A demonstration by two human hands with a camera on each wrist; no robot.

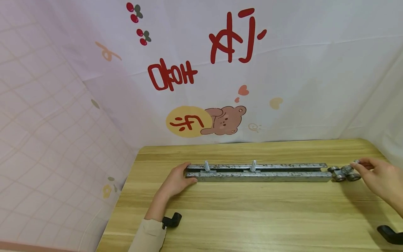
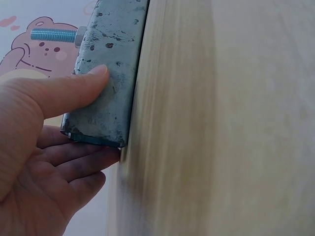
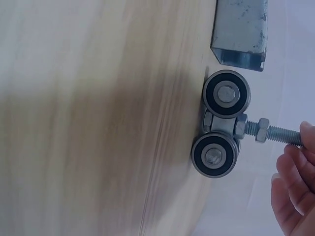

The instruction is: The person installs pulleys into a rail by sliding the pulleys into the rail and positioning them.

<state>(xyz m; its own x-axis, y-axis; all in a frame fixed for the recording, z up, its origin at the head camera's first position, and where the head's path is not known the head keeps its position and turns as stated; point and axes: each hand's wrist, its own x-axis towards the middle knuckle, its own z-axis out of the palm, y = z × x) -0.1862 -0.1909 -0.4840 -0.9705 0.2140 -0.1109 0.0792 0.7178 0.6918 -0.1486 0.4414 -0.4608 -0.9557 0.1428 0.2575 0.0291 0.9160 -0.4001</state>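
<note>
A grey, scuffed metal channel rail [image 1: 261, 177] lies lengthwise on the table, its slot facing up. My left hand [image 1: 174, 180] grips its left end; in the left wrist view the thumb [image 2: 81, 91] presses the rail's side while the other fingers reach around the end. Two upright threaded bolts [image 1: 206, 166] [image 1: 253, 166] stick out of the slot. By the rail's right end sits a roller trolley [image 1: 339, 174] with black-and-silver wheels. My right hand [image 1: 379, 176] pinches the tip of the trolley's threaded bolt [image 3: 283, 135]. In the right wrist view a small gap separates the upper wheel [image 3: 226, 94] from the rail's open end [image 3: 241, 58].
The wood-grain table [image 1: 239, 217] ends at a white printed cloth [image 1: 296, 77] hanging behind it. Another cloth with a grid pattern [image 1: 47, 140] hangs at the left. Black wrist-worn devices show near both forearms.
</note>
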